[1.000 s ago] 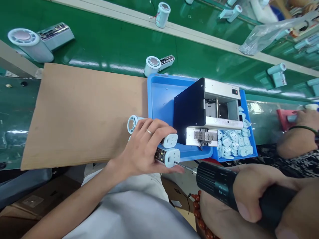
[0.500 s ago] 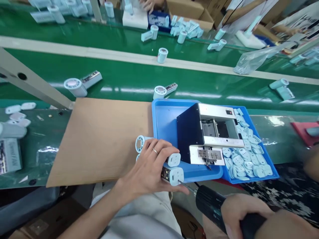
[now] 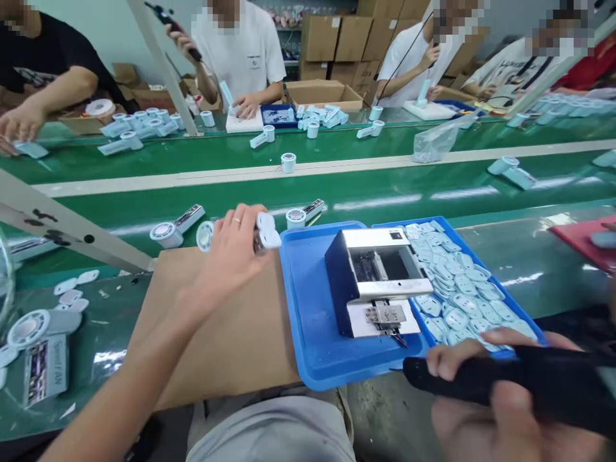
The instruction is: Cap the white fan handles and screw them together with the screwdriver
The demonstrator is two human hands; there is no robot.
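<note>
My left hand (image 3: 228, 256) is closed around what look like two pale blue handheld fans (image 3: 267, 233), raised over the cardboard sheet's far edge. Their flat end caps point right, and one round fan head (image 3: 205, 236) pokes out on the left. The palm hides most of their bodies. At lower right my right hand (image 3: 513, 398), smeared by motion, grips a black electric screwdriver (image 3: 469, 378); I cannot make out its bit. Left of that tool, a box-shaped screw feeder (image 3: 385, 290) stands in a blue tray (image 3: 312, 369).
A second blue tray (image 3: 505, 292) holds many pale blue caps. The cardboard sheet (image 3: 235, 359) lies before me. Fans with exposed circuitry, including one fan (image 3: 166, 234), sit on the green conveyor (image 3: 380, 186). A metal post (image 3: 67, 218) slants at left. Several co-workers sit opposite.
My left hand has lifted the fans away from the screwdriver, leftward and toward the conveyor. The screwdriver has swung right and lies flatter. My view has tilted up.
</note>
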